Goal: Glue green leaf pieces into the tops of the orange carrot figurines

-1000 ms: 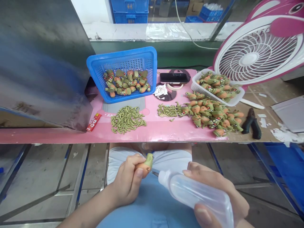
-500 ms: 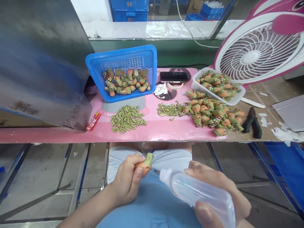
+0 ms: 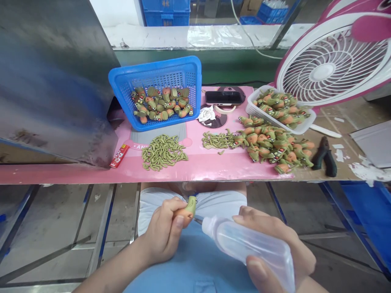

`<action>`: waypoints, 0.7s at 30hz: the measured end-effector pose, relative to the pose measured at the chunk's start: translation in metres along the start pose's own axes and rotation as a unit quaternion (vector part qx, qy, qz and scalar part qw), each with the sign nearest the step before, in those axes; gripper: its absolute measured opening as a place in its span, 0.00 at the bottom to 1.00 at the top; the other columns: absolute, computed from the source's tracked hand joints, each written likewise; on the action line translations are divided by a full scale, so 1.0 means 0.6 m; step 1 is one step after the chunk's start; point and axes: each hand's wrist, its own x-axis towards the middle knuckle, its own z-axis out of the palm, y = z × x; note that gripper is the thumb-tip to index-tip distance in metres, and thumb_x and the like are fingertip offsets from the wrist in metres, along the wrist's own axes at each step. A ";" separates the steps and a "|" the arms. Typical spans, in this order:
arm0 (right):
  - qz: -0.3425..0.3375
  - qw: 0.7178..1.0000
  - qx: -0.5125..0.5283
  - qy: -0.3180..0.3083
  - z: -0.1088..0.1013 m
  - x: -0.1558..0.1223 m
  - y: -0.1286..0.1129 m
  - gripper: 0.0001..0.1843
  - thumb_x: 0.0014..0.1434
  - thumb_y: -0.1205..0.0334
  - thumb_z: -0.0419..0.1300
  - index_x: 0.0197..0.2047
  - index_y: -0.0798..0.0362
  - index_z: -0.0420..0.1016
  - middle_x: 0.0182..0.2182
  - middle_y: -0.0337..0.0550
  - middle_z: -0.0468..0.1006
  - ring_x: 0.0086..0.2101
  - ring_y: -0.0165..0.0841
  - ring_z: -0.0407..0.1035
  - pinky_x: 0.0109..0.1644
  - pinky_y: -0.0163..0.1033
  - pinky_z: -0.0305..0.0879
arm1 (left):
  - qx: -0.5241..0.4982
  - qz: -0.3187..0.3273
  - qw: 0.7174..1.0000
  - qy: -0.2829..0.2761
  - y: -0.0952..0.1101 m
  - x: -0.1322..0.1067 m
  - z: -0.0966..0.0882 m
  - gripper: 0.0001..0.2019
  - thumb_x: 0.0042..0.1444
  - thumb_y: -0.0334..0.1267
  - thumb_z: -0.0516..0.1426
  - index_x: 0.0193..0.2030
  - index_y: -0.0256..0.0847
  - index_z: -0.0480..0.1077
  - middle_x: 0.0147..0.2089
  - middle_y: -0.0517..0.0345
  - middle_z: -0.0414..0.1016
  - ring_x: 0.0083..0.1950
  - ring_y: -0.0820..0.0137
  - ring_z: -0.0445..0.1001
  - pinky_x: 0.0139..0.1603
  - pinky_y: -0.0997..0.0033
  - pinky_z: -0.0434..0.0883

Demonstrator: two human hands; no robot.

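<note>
The small orange-and-green toy figure [image 3: 187, 210] is held over the person's lap, just below the near edge of the bench [image 3: 198, 169]. The left hand [image 3: 163, 236] has its fingers closed round the orange body, which seems to leave the green end bare and turned toward the other hand. The right hand [image 3: 284, 240] grips a clear squeeze bottle [image 3: 244, 244], fingers wrapped over its top and thumb beneath. The bottle is tilted so that its thin nozzle [image 3: 198, 220] points at the figure; whether the tip touches cannot be told.

On the bench, two heaps of green pieces [image 3: 163, 151] lie near the front edge, within easy reach. A blue basket [image 3: 122, 85] of figures stands behind them, toward the back edge. Toward the right, loose figures [image 3: 271, 146] spill beside a tipped white basket [image 3: 253, 110]. Dark pliers [image 3: 325, 156] lie further right, below a pink fan [image 3: 330, 65]
</note>
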 end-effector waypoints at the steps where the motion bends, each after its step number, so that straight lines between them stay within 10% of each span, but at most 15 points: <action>1: -0.023 1.000 0.000 -0.006 -0.001 0.007 -0.003 0.11 0.59 0.54 0.51 0.38 0.53 0.64 0.17 0.37 0.64 0.16 0.29 0.59 0.17 0.34 0.58 | 0.005 0.003 1.000 -0.003 0.000 0.001 0.000 0.09 0.62 0.35 0.41 0.46 0.40 0.57 0.30 0.55 0.69 0.31 0.68 0.72 0.30 0.69 0.71; 21: 0.005 0.998 0.044 -0.040 0.001 0.020 0.016 0.08 0.55 0.60 0.55 0.37 0.54 0.68 0.23 0.39 0.71 0.20 0.28 0.66 0.22 0.29 0.64 | 0.103 0.029 0.994 -0.011 -0.012 0.012 0.004 0.07 0.59 0.31 0.44 0.41 0.42 0.59 0.28 0.58 0.71 0.26 0.70 0.72 0.26 0.75 0.68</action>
